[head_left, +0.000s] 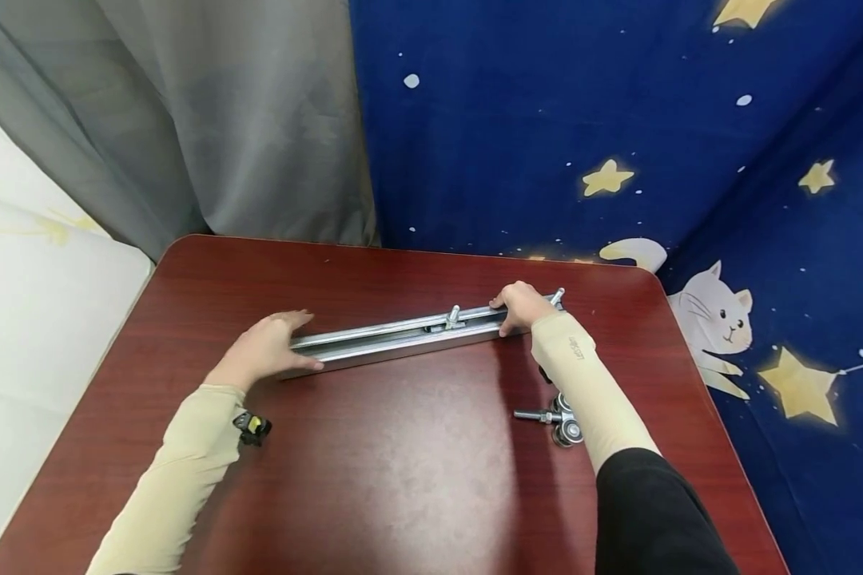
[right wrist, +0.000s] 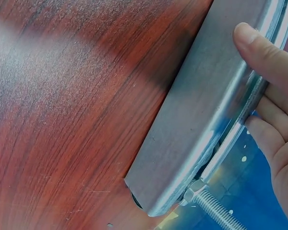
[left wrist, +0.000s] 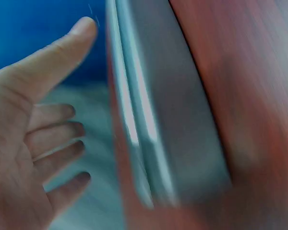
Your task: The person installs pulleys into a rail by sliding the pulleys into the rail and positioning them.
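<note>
Hands (head_left: 521, 307) at long, straight silver rail (head_left: 403, 349), shiny-edged, slotted lengthwise.

Head view facing forward and down, wrist views close-up, all sharing metal rail (head_left: 395, 346)

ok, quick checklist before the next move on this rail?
1. Rail slot facing up: ok.
2. Right hand gripping the rail: ok, near its right end.
3. Left hand gripping the rail: not ok, fingers open at the left end.
4. Middle bolt sticking up from the slot: ok.
5. End bolt seated fully: cannot tell, base hidden.
6. Loose roller trolley in the rail: not ok, on the table.
</note>
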`<state>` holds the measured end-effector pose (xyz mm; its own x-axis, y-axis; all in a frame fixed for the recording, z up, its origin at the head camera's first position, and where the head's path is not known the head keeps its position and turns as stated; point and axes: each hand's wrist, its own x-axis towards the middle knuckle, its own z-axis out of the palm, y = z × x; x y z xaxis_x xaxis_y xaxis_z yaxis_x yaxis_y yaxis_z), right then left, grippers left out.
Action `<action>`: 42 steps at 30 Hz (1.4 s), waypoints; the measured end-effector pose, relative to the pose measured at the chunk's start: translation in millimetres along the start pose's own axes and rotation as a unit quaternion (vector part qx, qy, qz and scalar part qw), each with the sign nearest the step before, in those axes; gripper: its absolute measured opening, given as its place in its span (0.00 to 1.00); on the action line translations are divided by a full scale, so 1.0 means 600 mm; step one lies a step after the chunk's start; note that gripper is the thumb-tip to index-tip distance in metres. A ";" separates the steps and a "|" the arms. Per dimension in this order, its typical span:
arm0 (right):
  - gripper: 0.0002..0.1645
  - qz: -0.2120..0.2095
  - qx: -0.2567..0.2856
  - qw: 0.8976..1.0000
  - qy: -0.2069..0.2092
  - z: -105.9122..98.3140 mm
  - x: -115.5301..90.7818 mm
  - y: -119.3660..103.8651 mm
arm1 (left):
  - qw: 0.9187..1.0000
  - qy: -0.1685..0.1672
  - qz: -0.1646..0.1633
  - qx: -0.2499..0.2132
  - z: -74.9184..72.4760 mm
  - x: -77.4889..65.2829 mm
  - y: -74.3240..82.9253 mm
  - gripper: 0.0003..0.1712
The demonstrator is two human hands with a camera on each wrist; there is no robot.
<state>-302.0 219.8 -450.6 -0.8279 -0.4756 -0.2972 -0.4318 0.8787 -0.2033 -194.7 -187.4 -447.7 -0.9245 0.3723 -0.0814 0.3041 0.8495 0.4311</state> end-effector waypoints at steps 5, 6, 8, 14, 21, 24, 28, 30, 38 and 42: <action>0.37 0.009 -0.004 1.000 -0.010 -0.001 0.006 -0.003 | 0.991 0.024 0.132 0.027 0.041 0.042 0.106 0.43; 0.37 0.014 -0.002 1.000 -0.011 -0.001 0.006 -0.003 | 0.987 0.023 0.157 0.027 0.055 0.050 0.127 0.42; 0.36 0.021 0.004 1.000 -0.009 -0.001 0.007 -0.003 | 0.980 0.014 0.196 0.021 0.087 0.067 0.170 0.40; 0.35 0.013 -0.003 1.000 0.000 0.002 0.009 0.001 | 0.967 -0.025 0.251 -0.024 0.168 0.109 0.279 0.34; 0.35 0.016 -0.003 1.000 -0.006 0.003 0.006 0.003 | 0.964 -0.035 0.262 -0.013 0.236 0.144 0.357 0.27; 0.35 0.011 -0.004 1.000 -0.003 0.001 0.005 0.002 | 0.967 -0.040 0.250 -0.010 0.258 0.152 0.377 0.26; 0.35 0.001 -0.007 1.000 0.004 -0.001 0.005 0.000 | 0.971 -0.043 0.237 0.000 0.279 0.157 0.389 0.24; 0.35 0.001 -0.005 1.000 0.006 -0.002 0.006 -0.002 | 0.971 -0.043 0.236 0.012 0.286 0.157 0.389 0.23; 0.36 0.003 0.000 1.000 0.010 -0.002 0.004 -0.002 | 0.966 -0.037 0.257 0.005 0.301 0.155 0.382 0.09; 0.36 0.001 -0.001 1.000 0.011 -0.001 0.003 -0.001 | 0.963 -0.031 0.266 -0.002 0.306 0.154 0.379 0.04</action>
<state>-303.8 218.6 -450.2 -0.8365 -0.4723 -0.2780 -0.4304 0.8802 -0.2001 -168.7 108.9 -521.9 -0.6226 0.7764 0.0981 0.7300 0.5310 0.4304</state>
